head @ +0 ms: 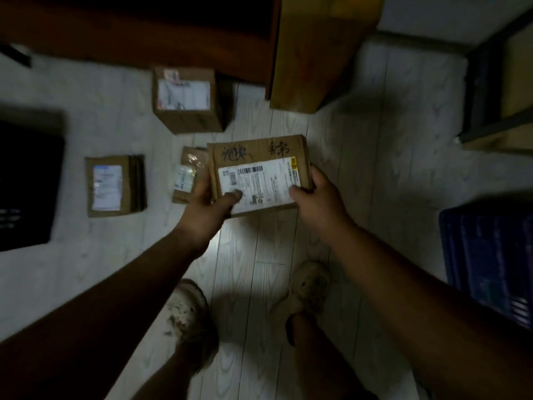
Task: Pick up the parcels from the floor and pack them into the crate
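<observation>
A flat cardboard parcel with a white label and black handwriting is held above the floor between both hands. My left hand grips its left edge, thumb on the label. My right hand grips its right edge. Three more parcels lie on the pale floor: a tall box at the back, a small flat one to the left, and a taped one partly hidden behind the held parcel. A blue crate stands at the right edge.
A dark wooden cabinet rises at the back centre. A black object sits at the left edge, and a dark metal frame at the upper right. My two feet in light shoes stand on the floorboards below the parcel.
</observation>
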`<control>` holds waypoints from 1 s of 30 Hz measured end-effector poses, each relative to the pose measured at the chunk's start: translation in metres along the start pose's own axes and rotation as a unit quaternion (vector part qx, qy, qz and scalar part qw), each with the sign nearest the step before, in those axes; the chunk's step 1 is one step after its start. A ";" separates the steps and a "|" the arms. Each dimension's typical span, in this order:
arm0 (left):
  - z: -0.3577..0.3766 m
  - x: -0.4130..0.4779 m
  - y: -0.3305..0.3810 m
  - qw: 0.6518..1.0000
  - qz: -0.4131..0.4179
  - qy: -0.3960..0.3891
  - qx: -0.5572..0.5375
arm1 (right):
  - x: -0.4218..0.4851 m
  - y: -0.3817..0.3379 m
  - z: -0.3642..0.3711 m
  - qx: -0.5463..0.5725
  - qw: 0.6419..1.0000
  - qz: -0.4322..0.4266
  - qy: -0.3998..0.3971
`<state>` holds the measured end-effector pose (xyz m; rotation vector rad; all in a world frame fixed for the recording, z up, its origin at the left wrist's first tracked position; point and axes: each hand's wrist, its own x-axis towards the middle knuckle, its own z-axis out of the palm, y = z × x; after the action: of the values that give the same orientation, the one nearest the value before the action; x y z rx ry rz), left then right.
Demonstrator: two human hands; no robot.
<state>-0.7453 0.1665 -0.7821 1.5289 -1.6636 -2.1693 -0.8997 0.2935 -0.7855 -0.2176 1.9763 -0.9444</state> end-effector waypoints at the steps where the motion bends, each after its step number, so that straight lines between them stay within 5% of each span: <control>1: -0.009 -0.022 0.025 1.000 0.014 -0.009 0.000 | -0.026 -0.025 -0.003 0.012 1.000 -0.016 0.002; 14: -0.123 -0.301 0.303 0.956 0.271 -0.106 0.033 | -0.351 -0.290 -0.017 0.144 0.957 -0.219 0.122; 30: -0.176 -0.524 0.347 0.895 0.445 0.014 0.000 | -0.541 -0.369 -0.020 0.176 0.886 -0.423 0.074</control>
<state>-0.5289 0.1617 -0.1661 0.5530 -1.8208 -1.6052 -0.6807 0.3132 -0.1682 -0.8635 1.7875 -1.8997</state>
